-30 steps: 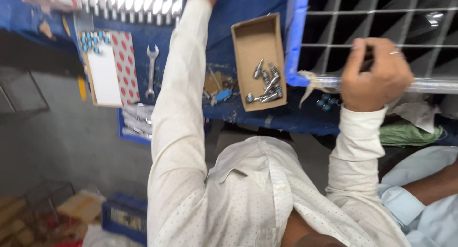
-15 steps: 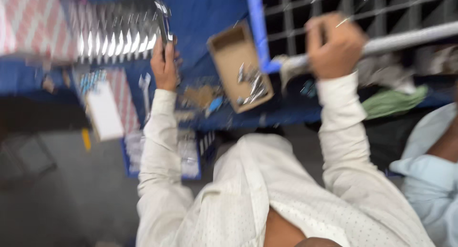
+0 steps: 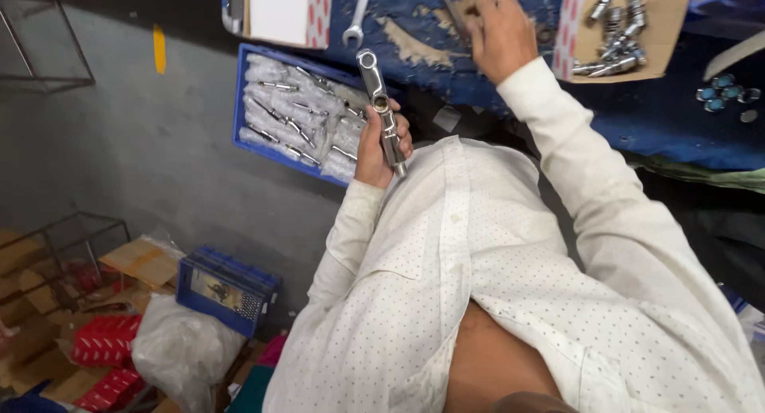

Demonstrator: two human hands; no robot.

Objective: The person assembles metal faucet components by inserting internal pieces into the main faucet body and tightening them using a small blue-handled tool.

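Within your left hand (image 3: 376, 146), fingers wrapped round it, the shiny chrome metal fitting (image 3: 381, 110) stands upright for inspection; your right hand (image 3: 500, 32) pinches something unclear on the blue workbench (image 3: 677, 118).

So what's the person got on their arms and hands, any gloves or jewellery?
No gloves: both hands are bare. Both arms wear long white sleeves with a fine dark dot pattern, cuffed at the wrists. The right hand has a ring on one finger; the left hand shows none.
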